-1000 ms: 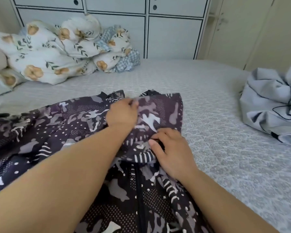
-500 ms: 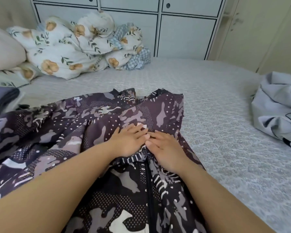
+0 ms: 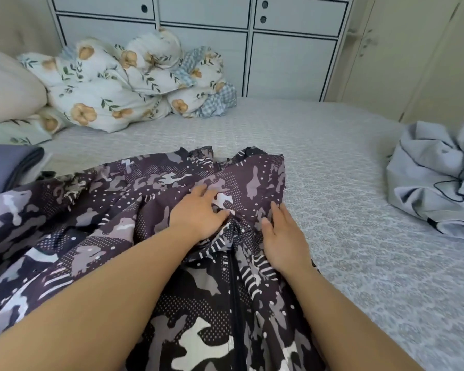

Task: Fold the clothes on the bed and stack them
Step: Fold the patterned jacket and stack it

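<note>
Left hand: my left hand (image 3: 198,214) lies flat on the dark purple camouflage-print zip jacket (image 3: 123,236), fingers straight and spread, pressing cloth near the top of the zip; it grasps nothing.
Right hand: my right hand (image 3: 284,238) lies flat just beside it on the other side of the zip, fingers straight and close together, resting on the jacket's right edge.
Gap between hands: a bunched fold of cloth sits between them, at the head of the black zip line (image 3: 235,303).
Key relation: jacket lies under both hands; I read its long axis as following the zip, from me toward the far collar. Most loose cloth spreads off to the left, so the left hand is nearer the part needing folding.
Judged step: smoothing the front before a sleeve or side fold.
Other clothes: crumpled pale grey garment with dark piping (image 3: 437,172), well apart at right; folded blue-grey cloth (image 3: 8,167) at left edge, possibly the stack.
Surface: grey patterned bedspread (image 3: 346,210), soft.
Room: floral quilt heap (image 3: 123,81) and cream pillow (image 3: 8,87) at the head; white panelled cupboards (image 3: 287,54) behind.
</note>
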